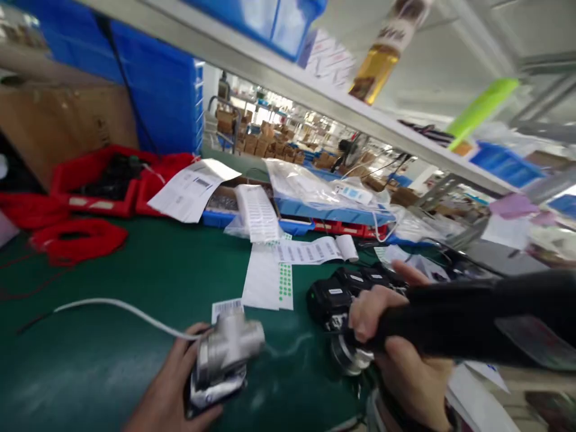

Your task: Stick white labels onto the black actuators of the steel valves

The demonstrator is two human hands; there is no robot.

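Observation:
My left hand [173, 384] is wrapped round a silvery metal fitting [229, 345] with a dark-edged base, low in the view left of centre. A white cable [130, 307] runs from it to the left over the green table. On the right, my right hand [405, 354] grips a black handheld tool [468, 318], blurred, its thin tip pointing left. Beneath that tip sits another round metal part [348, 355]. Several black units with white labels [330, 300] stand in a row just behind. A barcode label [227, 307] lies behind the fitting in my left hand.
Label sheets [263, 276] and a label roll [346, 247] lie mid-table [180, 264]. Red wire coils [78, 240] and red bins [96, 204] are at the left. Blue trays [333, 210] line the back. A shelf [315, 87] carrying a bottle [375, 66] crosses above.

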